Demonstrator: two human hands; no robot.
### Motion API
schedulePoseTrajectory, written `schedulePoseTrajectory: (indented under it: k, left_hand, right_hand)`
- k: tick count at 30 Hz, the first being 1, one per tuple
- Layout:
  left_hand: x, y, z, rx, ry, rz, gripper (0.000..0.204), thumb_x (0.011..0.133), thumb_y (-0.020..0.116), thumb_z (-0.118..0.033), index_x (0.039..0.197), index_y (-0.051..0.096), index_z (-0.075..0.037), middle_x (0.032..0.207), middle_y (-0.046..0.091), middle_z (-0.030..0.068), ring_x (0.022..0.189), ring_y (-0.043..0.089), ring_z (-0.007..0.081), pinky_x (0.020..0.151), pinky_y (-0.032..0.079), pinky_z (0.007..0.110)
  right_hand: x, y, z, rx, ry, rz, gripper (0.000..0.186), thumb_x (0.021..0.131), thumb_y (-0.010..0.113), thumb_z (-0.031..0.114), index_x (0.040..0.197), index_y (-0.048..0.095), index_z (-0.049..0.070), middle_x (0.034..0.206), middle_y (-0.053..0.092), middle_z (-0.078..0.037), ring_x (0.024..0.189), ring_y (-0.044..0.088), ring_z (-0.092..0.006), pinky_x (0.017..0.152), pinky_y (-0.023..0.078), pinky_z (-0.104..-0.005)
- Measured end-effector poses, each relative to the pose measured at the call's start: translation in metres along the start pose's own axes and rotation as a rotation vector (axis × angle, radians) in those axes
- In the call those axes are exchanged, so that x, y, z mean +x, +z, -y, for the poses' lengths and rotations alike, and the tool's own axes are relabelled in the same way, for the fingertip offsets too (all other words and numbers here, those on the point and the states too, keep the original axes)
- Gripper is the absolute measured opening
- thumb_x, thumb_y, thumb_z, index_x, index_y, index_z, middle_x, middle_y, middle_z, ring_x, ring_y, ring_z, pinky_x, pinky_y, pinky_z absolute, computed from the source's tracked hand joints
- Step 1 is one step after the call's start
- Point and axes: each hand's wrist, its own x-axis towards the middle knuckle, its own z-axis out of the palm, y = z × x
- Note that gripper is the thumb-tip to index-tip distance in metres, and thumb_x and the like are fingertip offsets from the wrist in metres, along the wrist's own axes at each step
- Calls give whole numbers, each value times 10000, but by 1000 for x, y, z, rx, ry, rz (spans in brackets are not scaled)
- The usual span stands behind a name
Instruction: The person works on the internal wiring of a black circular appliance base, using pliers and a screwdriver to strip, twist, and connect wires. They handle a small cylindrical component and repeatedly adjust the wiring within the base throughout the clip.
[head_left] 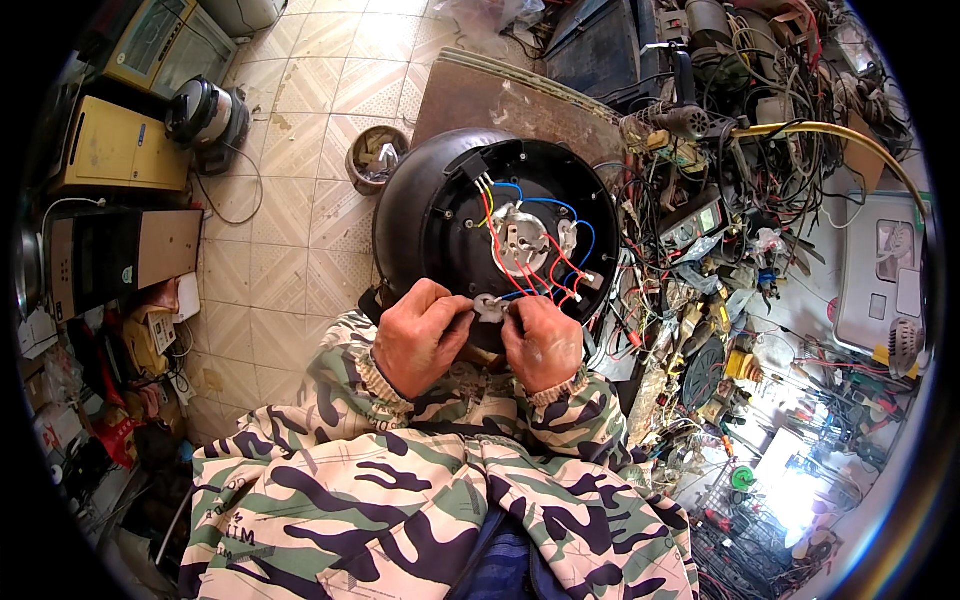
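Observation:
A round black appliance housing (410, 195), probably an upturned cooker, sits before me with its underside open. Inside is a round metal heating part (508, 262), with red, blue and yellow wires (588, 235) running around it. At the near rim there is a small whitish fitting (489, 309) with a blue wire leading toward it. My left hand (422, 335) pinches this fitting's left side with thumb and forefinger. On the opposite side my right hand (543, 342) is closed in a pinch against it. The fingertips partly hide the fitting, so its exact kind cannot be made out.
A worn brown board (480, 105) lies behind the housing. To its left stands a small round bin (372, 150) on the tiled floor (275, 260). Tangled cables and tools (690, 190) crowd the right side. Yellow cabinets (125, 150) and a pot-shaped appliance (203, 115) are at the far left.

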Motion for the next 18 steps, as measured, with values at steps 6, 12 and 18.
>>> schedulePoseTrajectory:
  k: [6, 12, 18]
  left_hand:
    - [1, -1, -1, 4, 7, 6, 228, 825, 838, 6, 1037, 755, 1, 919, 654, 147, 758, 688, 296, 644, 567, 364]
    - [1, -1, -1, -1, 1, 6, 231, 822, 835, 14, 1037, 754, 1, 920, 653, 148, 757, 685, 297, 644, 565, 364]
    - [1, 0, -2, 6, 3, 2, 226, 824, 834, 12, 1036, 755, 2, 922, 656, 150, 765, 691, 302, 649, 570, 368]
  right_hand:
    - [2, -4, 3, -68, -9, 25, 127, 881, 764, 122, 878, 665, 42, 860, 678, -155, 772, 691, -386, 673, 558, -472]
    - [1, -6, 4, -52, -45, 0, 115, 883, 748, 111, 897, 649, 53, 884, 662, -141, 779, 693, -370, 681, 568, -457]
    - [0, 5, 1, -197, -64, 34, 125, 907, 722, 138, 875, 627, 65, 874, 648, -137, 775, 696, -349, 675, 571, -447]
